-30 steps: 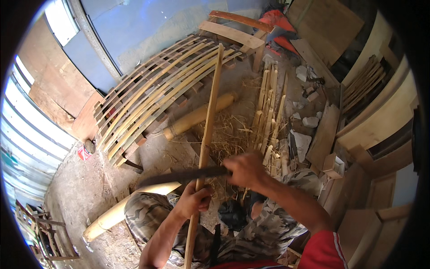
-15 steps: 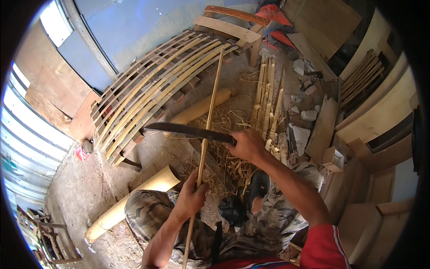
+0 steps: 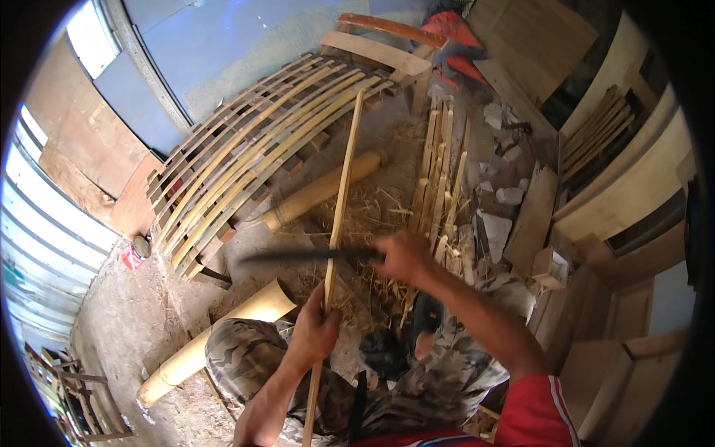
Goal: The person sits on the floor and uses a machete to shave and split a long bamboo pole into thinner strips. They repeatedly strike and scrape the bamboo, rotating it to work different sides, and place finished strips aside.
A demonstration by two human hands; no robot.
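My left hand (image 3: 316,333) is wrapped round a long, thin bamboo strip (image 3: 345,190), which slants upward and away from me between my knees. In my right hand (image 3: 404,259) is the handle of a machete (image 3: 313,255). Its dark blade points left and crosses the strip a little above my left hand, blurred by motion. Whether the edge bites into the strip or only rests on it, I cannot tell. Curled shavings (image 3: 372,290) lie on the floor beneath the blade.
Ahead on the left stands a rack of bamboo slats (image 3: 261,156). A bamboo pole (image 3: 328,190) lies past the strip, and a split bamboo length (image 3: 216,343) beside my left knee. Several cut strips (image 3: 436,167) lie right of centre, near broken stones (image 3: 493,227) and a small box (image 3: 551,267).
The machete has come down along the strip toward my left hand, its blade now closer to level. The strip's far end has dipped slightly toward me and to the left.
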